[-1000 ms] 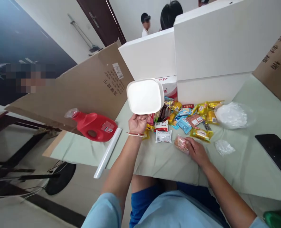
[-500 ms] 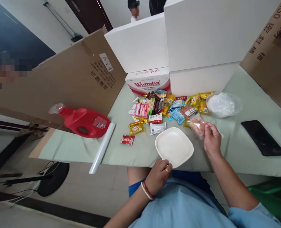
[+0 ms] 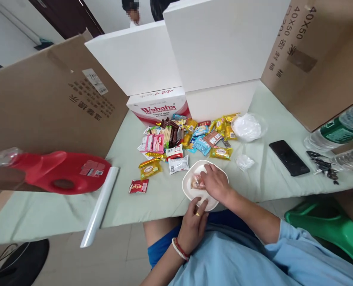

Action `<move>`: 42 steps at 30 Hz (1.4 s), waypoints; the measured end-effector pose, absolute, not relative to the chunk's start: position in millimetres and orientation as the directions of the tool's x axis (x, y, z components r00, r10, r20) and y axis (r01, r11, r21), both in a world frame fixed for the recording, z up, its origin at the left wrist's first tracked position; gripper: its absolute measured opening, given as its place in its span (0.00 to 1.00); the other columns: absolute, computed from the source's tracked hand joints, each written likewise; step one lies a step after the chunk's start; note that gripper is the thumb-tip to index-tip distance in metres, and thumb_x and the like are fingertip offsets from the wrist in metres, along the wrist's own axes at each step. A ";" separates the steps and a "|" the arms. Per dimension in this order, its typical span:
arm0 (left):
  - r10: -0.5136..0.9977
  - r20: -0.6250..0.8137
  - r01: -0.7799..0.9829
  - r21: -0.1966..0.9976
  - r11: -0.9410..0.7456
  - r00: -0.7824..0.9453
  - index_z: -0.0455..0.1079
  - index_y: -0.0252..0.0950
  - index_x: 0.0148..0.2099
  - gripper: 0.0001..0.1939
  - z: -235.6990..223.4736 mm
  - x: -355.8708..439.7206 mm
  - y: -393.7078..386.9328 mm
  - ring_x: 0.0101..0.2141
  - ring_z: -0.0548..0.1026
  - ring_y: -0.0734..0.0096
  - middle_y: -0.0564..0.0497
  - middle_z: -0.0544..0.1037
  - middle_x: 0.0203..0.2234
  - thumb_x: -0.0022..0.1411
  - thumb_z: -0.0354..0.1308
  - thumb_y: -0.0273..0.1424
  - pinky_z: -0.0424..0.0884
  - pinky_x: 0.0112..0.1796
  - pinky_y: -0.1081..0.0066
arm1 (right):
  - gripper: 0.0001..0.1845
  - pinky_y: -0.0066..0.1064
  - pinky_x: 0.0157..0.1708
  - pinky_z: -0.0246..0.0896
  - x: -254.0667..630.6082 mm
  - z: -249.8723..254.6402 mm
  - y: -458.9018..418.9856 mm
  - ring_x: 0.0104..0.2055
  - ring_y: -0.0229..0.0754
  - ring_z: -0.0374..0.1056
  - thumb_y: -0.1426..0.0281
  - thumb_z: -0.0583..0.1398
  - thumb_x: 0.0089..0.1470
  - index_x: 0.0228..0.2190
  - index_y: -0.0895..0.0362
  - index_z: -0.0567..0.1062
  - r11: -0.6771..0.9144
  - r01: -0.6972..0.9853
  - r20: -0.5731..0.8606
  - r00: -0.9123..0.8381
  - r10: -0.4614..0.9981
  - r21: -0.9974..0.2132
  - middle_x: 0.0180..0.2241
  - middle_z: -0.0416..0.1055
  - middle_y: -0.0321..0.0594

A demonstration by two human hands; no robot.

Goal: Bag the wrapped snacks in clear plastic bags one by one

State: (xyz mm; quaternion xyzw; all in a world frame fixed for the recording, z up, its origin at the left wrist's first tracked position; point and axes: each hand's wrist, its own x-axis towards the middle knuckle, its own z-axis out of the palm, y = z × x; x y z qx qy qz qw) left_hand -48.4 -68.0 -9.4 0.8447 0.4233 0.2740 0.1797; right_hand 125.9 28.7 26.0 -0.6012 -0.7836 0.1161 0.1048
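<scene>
A white square plate (image 3: 188, 194) with rounded corners lies at the table's front edge. Inside it is a clear-wrapped pinkish snack packet (image 3: 196, 182). My right hand (image 3: 216, 183) reaches into the plate, its fingers pinching the packet's right side. At the near rim, my left hand (image 3: 194, 224) holds the plate with bent fingers. Just behind the plate are a white snack packet (image 3: 178, 165) and a yellow snack packet (image 3: 221, 153). A crumpled clear plastic piece (image 3: 244, 162) lies to the right.
A pile of wrapped snacks (image 3: 172, 135) lies before the Wahaha box (image 3: 158, 109). On the left are a red detergent jug (image 3: 66, 172) and a white roll (image 3: 100, 206). A phone (image 3: 289, 157), keys (image 3: 325, 167) and plastic bottles (image 3: 337, 129) occupy the right; cardboard (image 3: 319, 59) borders the table.
My right hand has carried the pinkish packet left and down into the plate. My left hand stays at the near rim, its fingers shifted. The view has turned rightward.
</scene>
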 end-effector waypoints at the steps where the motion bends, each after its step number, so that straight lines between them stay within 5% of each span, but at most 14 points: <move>1: 0.821 0.352 0.634 0.521 -0.571 0.450 0.62 0.41 0.66 0.23 -8.4 -51.6 -68.6 0.45 0.76 0.66 0.37 0.67 0.58 0.71 0.53 0.26 0.78 0.44 0.64 | 0.15 0.43 0.54 0.65 129.5 30.7 24.9 0.58 0.55 0.64 0.73 0.55 0.66 0.47 0.58 0.80 0.274 0.905 0.080 -0.262 0.962 -0.326 0.55 0.71 0.55; 4: 0.823 0.463 0.680 0.490 -0.546 0.328 0.60 0.42 0.67 0.25 -6.9 -65.2 -64.1 0.53 0.74 0.59 0.38 0.68 0.58 0.70 0.55 0.26 0.78 0.47 0.59 | 0.21 0.48 0.64 0.58 149.2 40.6 5.5 0.62 0.53 0.60 0.63 0.59 0.66 0.57 0.55 0.75 0.485 0.768 0.235 -0.424 0.874 -0.419 0.61 0.68 0.51; 7: 0.858 0.469 0.736 0.503 -0.453 0.208 0.66 0.40 0.61 0.18 -11.8 -86.1 -48.0 0.50 0.75 0.60 0.41 0.71 0.52 0.71 0.55 0.28 0.78 0.44 0.60 | 0.24 0.57 0.68 0.47 170.3 30.5 -20.3 0.65 0.56 0.59 0.55 0.66 0.59 0.53 0.54 0.77 0.630 0.647 0.212 -0.605 0.767 -0.430 0.54 0.74 0.48; 10: 0.921 0.383 0.790 0.541 -0.287 0.073 0.71 0.37 0.53 0.12 -24.1 -108.1 -25.0 0.44 0.76 0.61 0.42 0.72 0.48 0.72 0.53 0.34 0.77 0.42 0.60 | 0.04 0.55 0.68 0.47 184.3 6.3 -42.1 0.61 0.50 0.65 0.69 0.63 0.63 0.38 0.53 0.80 0.620 0.685 0.193 -0.597 0.779 -0.383 0.36 0.78 0.40; 11: 0.935 0.352 0.798 0.551 -0.243 0.042 0.72 0.36 0.51 0.12 -29.2 -113.9 -17.6 0.43 0.76 0.61 0.42 0.73 0.46 0.72 0.53 0.36 0.76 0.42 0.60 | 0.08 0.52 0.68 0.48 188.7 0.4 -47.4 0.60 0.48 0.66 0.74 0.61 0.64 0.36 0.52 0.80 0.615 0.695 0.226 -0.575 0.786 -0.373 0.33 0.78 0.38; 17: 0.941 0.332 0.848 0.477 -0.229 0.067 0.74 0.36 0.43 0.11 -51.2 -119.3 1.9 0.44 0.75 0.58 0.43 0.74 0.41 0.70 0.53 0.36 0.73 0.47 0.57 | 0.21 0.55 0.68 0.47 256.8 37.9 -52.6 0.61 0.49 0.66 0.80 0.53 0.63 0.41 0.45 0.80 0.457 0.818 0.378 -0.323 0.868 -0.349 0.42 0.80 0.36; 25: 0.882 0.424 0.894 0.285 -0.346 0.206 0.72 0.35 0.46 0.09 -51.6 -109.2 -2.5 0.44 0.74 0.56 0.41 0.76 0.41 0.70 0.53 0.31 0.72 0.47 0.58 | 0.09 0.57 0.64 0.46 449.3 108.7 51.0 0.62 0.58 0.59 0.72 0.60 0.57 0.36 0.55 0.82 0.063 0.992 0.513 0.002 0.858 -0.108 0.39 0.78 0.50; 32: 0.878 0.439 0.901 0.274 -0.335 0.193 0.72 0.36 0.46 0.08 -51.7 -108.1 -3.2 0.43 0.74 0.56 0.42 0.76 0.41 0.70 0.53 0.31 0.72 0.45 0.60 | 0.11 0.48 0.55 0.56 504.5 53.6 145.5 0.55 0.54 0.62 0.70 0.62 0.57 0.40 0.62 0.81 -0.245 0.946 0.270 0.297 0.916 -0.212 0.43 0.76 0.55; 36: 0.884 0.429 0.898 0.290 -0.332 0.188 0.72 0.36 0.46 0.07 -51.2 -107.9 -4.5 0.43 0.74 0.57 0.42 0.76 0.41 0.70 0.53 0.30 0.71 0.46 0.60 | 0.18 0.46 0.54 0.58 485.1 23.2 140.5 0.53 0.54 0.65 0.73 0.61 0.54 0.46 0.61 0.80 -0.255 0.930 0.232 0.318 0.919 -0.265 0.47 0.75 0.55; 39: 0.886 0.428 0.889 0.317 -0.331 0.177 0.72 0.36 0.45 0.07 -50.9 -106.7 -5.6 0.43 0.74 0.57 0.43 0.77 0.40 0.69 0.53 0.28 0.71 0.46 0.60 | 0.23 0.49 0.57 0.57 447.8 17.2 108.3 0.57 0.57 0.63 0.73 0.57 0.56 0.53 0.62 0.77 -0.222 0.930 0.413 0.332 0.848 -0.292 0.53 0.71 0.58; 42: 0.890 0.426 0.884 0.337 -0.324 0.164 0.73 0.36 0.45 0.07 -52.0 -105.0 -6.8 0.43 0.74 0.58 0.43 0.77 0.39 0.69 0.53 0.27 0.71 0.46 0.60 | 0.17 0.47 0.53 0.62 390.3 16.2 64.8 0.50 0.54 0.67 0.69 0.54 0.63 0.47 0.57 0.79 -0.017 0.942 0.442 0.173 0.880 -0.336 0.44 0.74 0.51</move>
